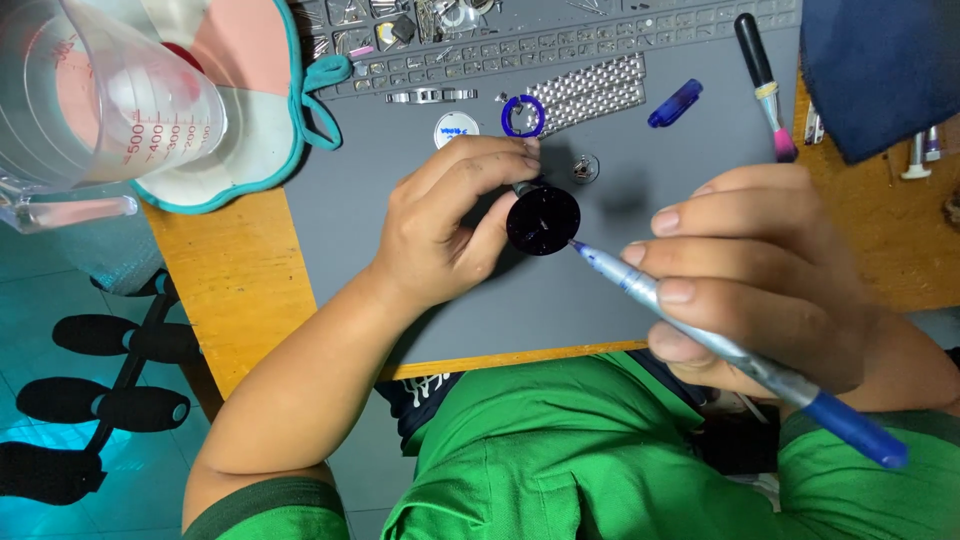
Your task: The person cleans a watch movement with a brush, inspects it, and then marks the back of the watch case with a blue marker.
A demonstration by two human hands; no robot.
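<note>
My left hand (455, 225) pinches a small round dark watch dial (543, 220) between thumb and fingers, holding it above the grey work mat (420, 180). My right hand (760, 275) grips a silver pen-shaped tool with a blue end (740, 355); its fine tip touches the dial's right edge. On the mat behind the dial lie a blue ring (522, 115), a white round disc (456, 129) and a small metal watch part (585, 168).
A metal watch bracelet (595, 92), a blue capsule-shaped piece (675, 103) and a black-handled brush (765, 85) lie on the mat's far side. A clear measuring jug (100, 90) stands at the left on a teal-edged pad (250, 150). A dark blue cloth (880, 70) covers the right corner.
</note>
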